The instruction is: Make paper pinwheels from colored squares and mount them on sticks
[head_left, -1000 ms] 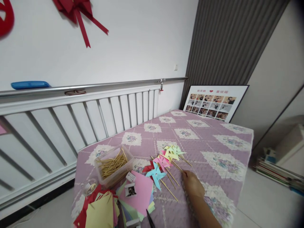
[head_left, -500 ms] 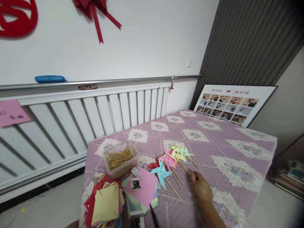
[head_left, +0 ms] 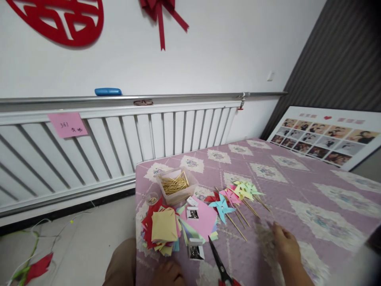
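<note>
My right hand [head_left: 286, 243] hovers low over the bedspread, fingers loosely bent and nothing visible in them, just right of the pinwheel sticks. Dim at the bottom edge, my left hand [head_left: 169, 273] shows only in part, below the stacked paper. Paper pinwheels on thin wooden sticks lie in an overlapping row: a blue pinwheel [head_left: 222, 207] in front, then a red one [head_left: 212, 198], a pink one [head_left: 229, 195], a yellow one [head_left: 243, 192] and a green one [head_left: 251, 188]. Black scissors [head_left: 218, 260] with red handles lie between my hands.
A plastic box [head_left: 190, 190] holds several sticks. Near it are a small round container [head_left: 152, 198], a stack of coloured paper squares [head_left: 164, 225], pink paper [head_left: 206, 216] and small boxes of metal fasteners [head_left: 195, 252]. A radiator [head_left: 119, 147] stands behind; a photo board [head_left: 361, 149] leans right.
My right hand has come away from the yellow pinwheel's stick, leaving it on the bedspread. The camera has turned left, and my left hand now shows at the bottom.
</note>
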Action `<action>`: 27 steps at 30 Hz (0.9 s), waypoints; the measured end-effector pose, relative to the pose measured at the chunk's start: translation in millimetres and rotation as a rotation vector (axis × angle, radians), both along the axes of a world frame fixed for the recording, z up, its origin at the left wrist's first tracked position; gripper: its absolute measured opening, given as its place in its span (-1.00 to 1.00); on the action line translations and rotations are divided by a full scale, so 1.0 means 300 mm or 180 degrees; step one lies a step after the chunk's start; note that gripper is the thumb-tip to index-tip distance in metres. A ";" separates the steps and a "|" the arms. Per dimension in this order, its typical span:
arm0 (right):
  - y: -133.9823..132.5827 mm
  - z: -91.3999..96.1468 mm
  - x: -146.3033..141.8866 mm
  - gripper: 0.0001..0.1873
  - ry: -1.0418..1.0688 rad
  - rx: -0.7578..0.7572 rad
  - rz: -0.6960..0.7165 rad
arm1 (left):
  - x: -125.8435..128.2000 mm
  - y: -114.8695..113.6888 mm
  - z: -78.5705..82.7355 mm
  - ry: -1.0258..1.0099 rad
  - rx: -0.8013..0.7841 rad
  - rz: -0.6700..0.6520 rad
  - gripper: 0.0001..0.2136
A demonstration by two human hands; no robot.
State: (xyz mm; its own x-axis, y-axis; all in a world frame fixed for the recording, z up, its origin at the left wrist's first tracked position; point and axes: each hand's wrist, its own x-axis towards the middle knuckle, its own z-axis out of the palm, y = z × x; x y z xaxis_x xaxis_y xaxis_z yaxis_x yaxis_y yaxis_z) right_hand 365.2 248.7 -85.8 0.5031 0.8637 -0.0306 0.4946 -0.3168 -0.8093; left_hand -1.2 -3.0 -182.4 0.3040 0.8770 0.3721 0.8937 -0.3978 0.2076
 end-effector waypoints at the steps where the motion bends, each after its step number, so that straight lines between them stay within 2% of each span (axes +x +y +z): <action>1: -0.021 0.008 -0.025 -0.46 0.0031 0.0020 0.0048 | 0.005 0.006 -0.014 0.0075 0.0107 -0.0084 -0.88; 3: -0.081 0.017 -0.091 -0.36 0.0063 0.0138 0.0163 | 0.003 0.011 -0.012 0.0115 0.0191 -0.0168 -0.84; 6: -0.227 0.018 -0.224 -0.29 0.0008 0.0513 0.0376 | -0.009 0.002 0.041 0.0161 -0.0055 -0.0159 -0.86; 8: -0.355 0.011 -0.326 -0.35 0.0130 0.0659 0.0720 | -0.011 -0.010 0.085 0.0181 -0.0295 -0.0139 -0.86; 10: -0.487 -0.008 -0.432 -0.48 0.0326 0.0588 0.1168 | -0.008 -0.021 0.118 0.0156 -0.0540 -0.0114 -0.86; 13: -0.654 -0.063 -0.576 -0.59 0.0596 0.0536 0.1719 | -0.006 -0.036 0.142 0.0026 -0.0790 -0.0042 -0.88; 15: -0.731 -0.108 -0.651 -0.60 0.0698 0.0577 0.1886 | -0.007 -0.044 0.146 -0.0074 -0.0835 -0.0001 -0.89; 19: -0.810 -0.164 -0.732 -0.65 0.0522 0.0636 0.2018 | -0.017 -0.055 0.153 -0.0367 -0.0784 0.0029 -0.86; 27: -0.832 -0.148 -0.768 -0.74 -0.0150 0.0789 0.2239 | -0.030 -0.077 0.190 -0.1231 -0.0755 0.0089 -0.88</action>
